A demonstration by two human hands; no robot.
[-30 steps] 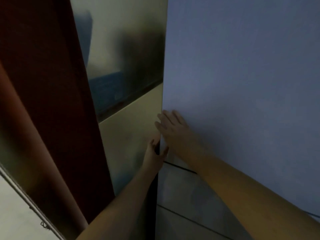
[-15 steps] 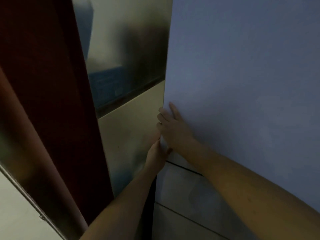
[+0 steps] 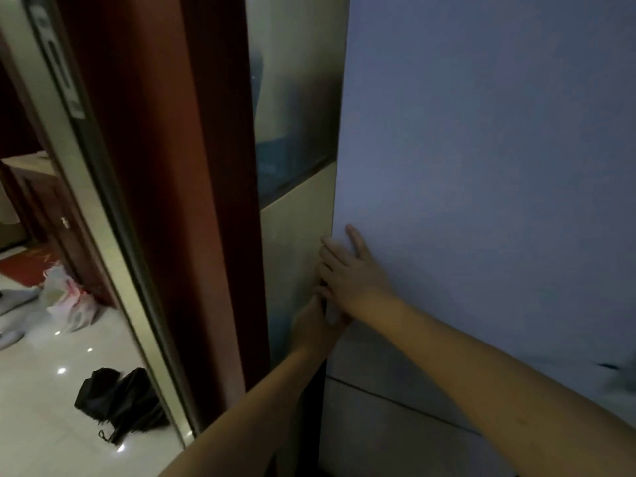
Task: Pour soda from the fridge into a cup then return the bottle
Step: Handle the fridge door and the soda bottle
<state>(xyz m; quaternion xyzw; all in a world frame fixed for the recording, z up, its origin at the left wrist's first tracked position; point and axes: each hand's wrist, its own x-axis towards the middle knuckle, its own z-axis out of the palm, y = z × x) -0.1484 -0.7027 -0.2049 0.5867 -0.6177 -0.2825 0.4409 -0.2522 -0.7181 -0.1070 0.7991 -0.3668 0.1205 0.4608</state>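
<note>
1. The right hand (image 3: 347, 270) lies on the left edge of the fridge door (image 3: 481, 184), forefinger straight on the face, other fingers curled round the edge.
2. The left hand (image 3: 315, 321) grips the same edge just below, fingers hidden behind it.
3. Left of the fridge stands a dark red door frame (image 3: 179, 201).
4. Beyond, a folded black umbrella (image 3: 117, 404) and a plastic bag (image 3: 69, 297) lie on the tiled floor (image 3: 41, 425).
</note>
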